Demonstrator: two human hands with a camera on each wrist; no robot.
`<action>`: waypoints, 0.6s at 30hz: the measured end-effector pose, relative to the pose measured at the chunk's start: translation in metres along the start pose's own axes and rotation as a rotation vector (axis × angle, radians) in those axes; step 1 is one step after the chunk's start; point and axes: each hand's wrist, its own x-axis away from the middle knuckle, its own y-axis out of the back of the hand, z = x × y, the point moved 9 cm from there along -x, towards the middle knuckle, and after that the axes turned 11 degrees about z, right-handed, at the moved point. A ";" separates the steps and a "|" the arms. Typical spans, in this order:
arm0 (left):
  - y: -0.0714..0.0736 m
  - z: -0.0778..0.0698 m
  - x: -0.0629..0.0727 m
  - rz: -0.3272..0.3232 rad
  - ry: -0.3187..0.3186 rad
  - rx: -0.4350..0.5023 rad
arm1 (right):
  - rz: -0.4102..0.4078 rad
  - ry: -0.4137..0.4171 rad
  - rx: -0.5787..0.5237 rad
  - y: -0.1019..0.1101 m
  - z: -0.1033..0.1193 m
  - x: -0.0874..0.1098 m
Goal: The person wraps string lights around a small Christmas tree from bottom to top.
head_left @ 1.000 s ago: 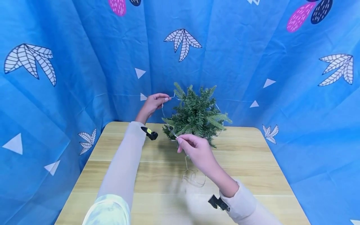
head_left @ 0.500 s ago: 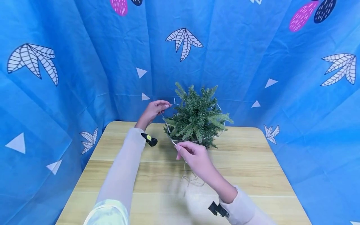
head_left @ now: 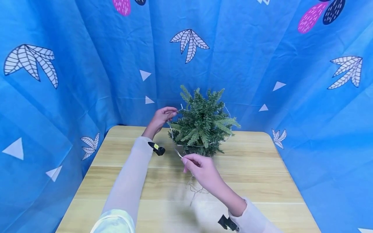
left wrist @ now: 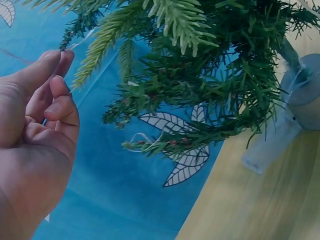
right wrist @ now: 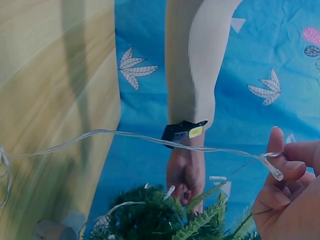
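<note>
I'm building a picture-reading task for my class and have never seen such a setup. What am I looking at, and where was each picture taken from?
There is no machine: these are a person's bare hands. The wide pictures come from a camera on the head, looking forward and down; the two closer ones come from cameras on the left and right wrists. On the wooden table stands a small green tree, with patterned blue cloth behind. A thin, clear light string passes loosely around its branches. The right hand pinches it between its fingers, in front of the tree; the left hand pinches it beside the tree. Whether the loose strands below touch the table, I cannot tell.
</note>
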 end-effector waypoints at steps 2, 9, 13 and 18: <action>0.004 -0.002 0.001 -0.014 -0.021 0.038 | 0.004 -0.002 -0.004 0.000 -0.001 0.000; 0.016 -0.014 0.013 -0.022 -0.069 0.093 | 0.017 -0.006 -0.014 0.000 -0.004 -0.002; 0.015 -0.023 0.025 -0.021 -0.055 0.073 | 0.017 -0.008 -0.021 0.001 -0.004 -0.001; 0.007 -0.038 0.047 -0.033 -0.072 0.091 | 0.011 -0.007 -0.024 0.005 -0.003 0.003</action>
